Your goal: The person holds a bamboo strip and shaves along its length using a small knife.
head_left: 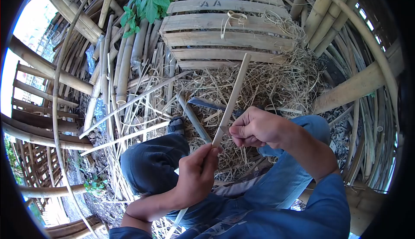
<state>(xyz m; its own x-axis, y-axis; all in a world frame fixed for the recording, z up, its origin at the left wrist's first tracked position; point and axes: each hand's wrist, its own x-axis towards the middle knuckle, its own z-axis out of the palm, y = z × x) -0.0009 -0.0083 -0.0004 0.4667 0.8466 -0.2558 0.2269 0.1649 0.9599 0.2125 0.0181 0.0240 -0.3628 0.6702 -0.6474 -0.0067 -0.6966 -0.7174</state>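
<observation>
A long, pale bamboo strip [233, 94] slants up and away in front of me, its lower end passing down beside my left forearm. My left hand [199, 170] is closed around it, thumb on top. Just above that grip, a small knife [224, 129] rests its blade against the strip's right side. The fingers of my right hand [257, 129] are closed on this knife, hiding its handle. Beyond the hands, a larger dark-bladed knife [206, 104] lies over the shavings, partly behind the strip. A greenish bamboo piece [194, 119] lies left of the strip.
A slatted wooden crate [229, 38] stands ahead, with curled shavings [276, 81] heaped before it. Bamboo poles [125, 66] and loose strips lie at the left. A thick bamboo pole [354, 90] crosses the right side. My bent knees [149, 163] flank the work.
</observation>
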